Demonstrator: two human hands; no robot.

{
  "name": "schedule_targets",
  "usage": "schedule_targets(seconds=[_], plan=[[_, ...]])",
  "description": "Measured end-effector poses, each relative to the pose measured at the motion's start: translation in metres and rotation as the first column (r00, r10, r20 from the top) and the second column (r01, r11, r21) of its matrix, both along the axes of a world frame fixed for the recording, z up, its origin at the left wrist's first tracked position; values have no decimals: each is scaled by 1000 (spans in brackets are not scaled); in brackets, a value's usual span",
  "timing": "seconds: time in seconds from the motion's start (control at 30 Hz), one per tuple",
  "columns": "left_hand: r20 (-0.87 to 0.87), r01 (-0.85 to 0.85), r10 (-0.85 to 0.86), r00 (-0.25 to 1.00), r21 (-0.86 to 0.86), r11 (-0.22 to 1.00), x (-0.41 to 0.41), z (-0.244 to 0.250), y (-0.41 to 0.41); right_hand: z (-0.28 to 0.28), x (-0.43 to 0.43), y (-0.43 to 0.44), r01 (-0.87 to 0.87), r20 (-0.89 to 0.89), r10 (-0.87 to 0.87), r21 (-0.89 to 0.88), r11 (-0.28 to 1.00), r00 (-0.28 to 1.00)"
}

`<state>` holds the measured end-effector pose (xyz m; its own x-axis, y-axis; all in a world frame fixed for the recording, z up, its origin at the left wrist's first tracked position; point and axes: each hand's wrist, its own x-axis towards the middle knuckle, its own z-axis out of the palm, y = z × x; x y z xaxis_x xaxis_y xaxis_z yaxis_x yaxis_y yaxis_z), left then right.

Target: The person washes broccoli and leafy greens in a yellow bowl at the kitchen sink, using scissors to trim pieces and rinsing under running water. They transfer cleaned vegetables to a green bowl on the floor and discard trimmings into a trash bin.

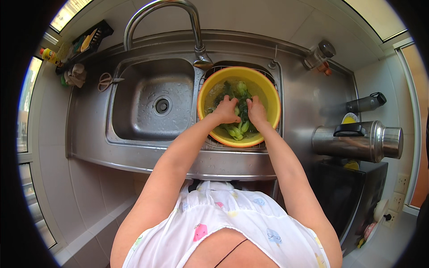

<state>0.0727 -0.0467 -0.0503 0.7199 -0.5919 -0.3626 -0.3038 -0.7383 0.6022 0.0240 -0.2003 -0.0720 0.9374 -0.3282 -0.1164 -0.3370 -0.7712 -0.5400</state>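
A yellow basin (273,97) with an orange outer rim stands over the right sink bowl on a wire rack. Water fills part of it, and green leafy vegetables (242,87) with pale thick stems lie in the water. My left hand (228,110) reaches in from the left, its fingers curled over stems and leaves near the middle. Opposite it, my right hand (257,112) has thumb and fingers closed on dark leaves. Fingertips of both hands are partly hidden among the greens and water.
Left of the basin is a wet steel sink bowl (144,90). The faucet (197,37) arches above, its head close to the basin's rim. Scissors (106,81) lie by the left bowl. A steel thermos (357,140), a dark bottle (366,102) and a glass jar (320,54) stand rightward.
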Motion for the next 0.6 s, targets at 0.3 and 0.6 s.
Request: schedule_targets(seconds=[0.3,0.6], plan=[[121,-68,81,989,-106,992,11,-12,42,26,-27,-14,-200,-22,199,-87,976,980],[-49,11,2,999,273,962,9,-32,23,-28,-30,12,-215,-253,193,-60,975,948]])
